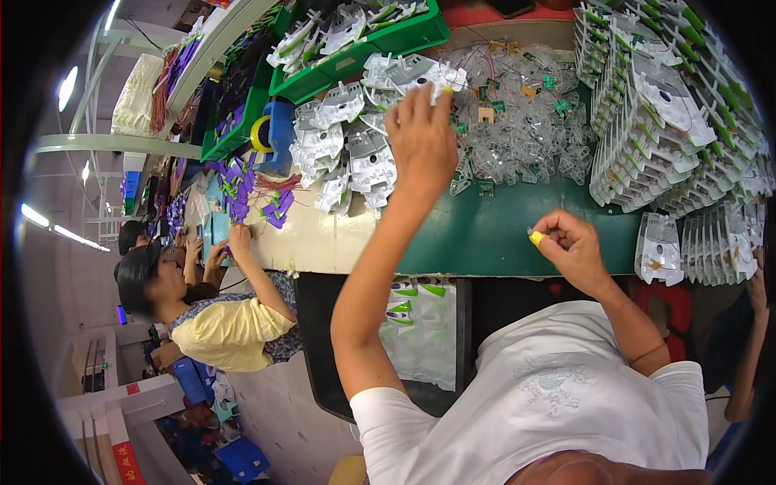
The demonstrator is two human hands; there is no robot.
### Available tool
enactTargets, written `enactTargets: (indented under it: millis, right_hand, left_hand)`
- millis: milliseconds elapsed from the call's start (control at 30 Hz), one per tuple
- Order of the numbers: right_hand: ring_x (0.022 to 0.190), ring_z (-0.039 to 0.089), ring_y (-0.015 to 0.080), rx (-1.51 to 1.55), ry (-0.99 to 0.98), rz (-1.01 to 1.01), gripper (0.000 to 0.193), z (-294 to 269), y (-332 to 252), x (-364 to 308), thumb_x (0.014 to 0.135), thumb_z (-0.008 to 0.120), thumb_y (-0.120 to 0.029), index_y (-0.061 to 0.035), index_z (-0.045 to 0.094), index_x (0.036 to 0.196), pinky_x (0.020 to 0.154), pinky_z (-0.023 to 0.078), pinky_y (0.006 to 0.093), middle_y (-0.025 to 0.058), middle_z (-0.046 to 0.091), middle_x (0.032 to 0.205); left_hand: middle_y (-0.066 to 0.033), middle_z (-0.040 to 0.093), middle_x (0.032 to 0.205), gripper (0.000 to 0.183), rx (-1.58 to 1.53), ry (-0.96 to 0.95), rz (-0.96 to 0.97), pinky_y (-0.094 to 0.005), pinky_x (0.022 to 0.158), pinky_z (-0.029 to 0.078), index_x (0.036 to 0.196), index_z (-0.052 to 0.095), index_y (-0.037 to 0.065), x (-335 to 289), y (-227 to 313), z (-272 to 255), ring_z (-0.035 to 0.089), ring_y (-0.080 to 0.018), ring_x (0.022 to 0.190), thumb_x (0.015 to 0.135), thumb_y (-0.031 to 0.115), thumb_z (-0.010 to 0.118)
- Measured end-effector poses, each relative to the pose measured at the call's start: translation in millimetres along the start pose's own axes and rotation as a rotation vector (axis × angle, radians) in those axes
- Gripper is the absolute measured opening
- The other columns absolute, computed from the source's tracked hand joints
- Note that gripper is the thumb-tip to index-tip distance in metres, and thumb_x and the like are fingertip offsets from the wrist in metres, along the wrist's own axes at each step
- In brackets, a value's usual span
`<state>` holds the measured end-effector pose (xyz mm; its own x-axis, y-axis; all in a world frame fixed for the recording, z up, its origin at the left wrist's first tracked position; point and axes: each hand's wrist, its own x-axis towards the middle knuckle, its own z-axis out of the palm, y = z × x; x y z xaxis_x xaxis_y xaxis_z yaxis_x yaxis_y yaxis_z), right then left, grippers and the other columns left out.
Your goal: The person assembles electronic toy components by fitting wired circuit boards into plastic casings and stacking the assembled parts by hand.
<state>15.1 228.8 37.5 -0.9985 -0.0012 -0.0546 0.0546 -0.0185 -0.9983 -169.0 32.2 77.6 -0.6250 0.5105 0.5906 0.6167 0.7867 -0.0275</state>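
Up top, left hand grips a white plastic part; right hand pinches a yellow piece.

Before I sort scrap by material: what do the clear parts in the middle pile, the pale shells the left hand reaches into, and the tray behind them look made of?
Clear parts: likely transparent moulded plastic, glossy; the bench shows through them.
Pale shells by the left hand: seemingly opaque whitish-grey plastic, mostly matt.
Tray: seemingly rigid green plastic with a smooth, slightly shiny rim.

Below your bench hangs a clear plastic bag of parts; lower left, a red vertical sign.
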Motion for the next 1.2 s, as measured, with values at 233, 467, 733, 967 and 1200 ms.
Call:
enactTargets:
  millis: [233, 467, 733, 967, 1200]
  right_hand:
    - [0.054, 0.038, -0.0029, -0.031, -0.001, 0.044, 0.005, -9, 4, -7, 0.087, 0.066, -0.001, 0.0001, 0.064, 0.091, 0.047, 0.027, 0.0183, -0.0077, 0.052, 0.065]
    - [0.052, 0.039, -0.0024, -0.101, -0.060, 0.037, 0.005, -7, 11, -12, 0.085, 0.066, -0.002, -0.0004, 0.065, 0.090, 0.046, 0.027, 0.0202, -0.0074, 0.051, 0.061]
    - [0.055, 0.041, -0.0030, -0.088, -0.060, 0.064, 0.002, -13, 11, -21, 0.087, 0.065, 0.000, -0.0007, 0.063, 0.088, 0.048, 0.029, 0.0176, -0.0075, 0.053, 0.069]
    - [0.062, 0.044, -0.0021, -0.177, 0.026, 0.015, 0.003, -24, 3, -13, 0.090, 0.063, -0.001, -0.0009, 0.065, 0.093, 0.052, 0.033, 0.0167, -0.0059, 0.057, 0.078]
    - [0.059, 0.055, 0.0190, -0.520, -0.085, -0.345, 0.013, -10, 0, 8, 0.081, 0.064, -0.001, -0.0003, 0.061, 0.093, 0.052, 0.043, 0.0313, 0.0085, 0.059, 0.082]
  left_hand:
    - [-0.0071, 0.063, 0.088, 0.017, 0.224, -0.159, 0.135, -0.0533, 0.098, 0.031, 0.084, 0.067, 0.008, 55, -38, 14, 0.057, -0.0260, 0.097, 0.067, 0.010, 0.067]
    - [-0.0058, 0.060, 0.088, 0.008, 0.293, -0.179, 0.396, -0.0530, 0.100, 0.031, 0.079, 0.066, 0.009, 80, -26, -23, 0.056, -0.0241, 0.097, 0.074, 0.004, 0.063]
    - [-0.0044, 0.057, 0.087, 0.013, 0.373, -0.252, 0.321, -0.0525, 0.106, 0.026, 0.085, 0.065, 0.010, 14, 26, -73, 0.055, -0.0217, 0.096, 0.076, 0.003, 0.059]
    - [0.0006, 0.060, 0.092, 0.019, -0.033, -0.192, 0.274, -0.0495, 0.107, 0.024, 0.101, 0.069, 0.010, -123, 84, -76, 0.060, -0.0149, 0.098, 0.082, 0.012, 0.065]
    - [0.0016, 0.063, 0.104, 0.027, -0.131, -0.081, -0.085, -0.0472, 0.106, 0.018, 0.097, 0.070, 0.016, -196, 121, -27, 0.060, -0.0174, 0.104, 0.071, 0.016, 0.078]
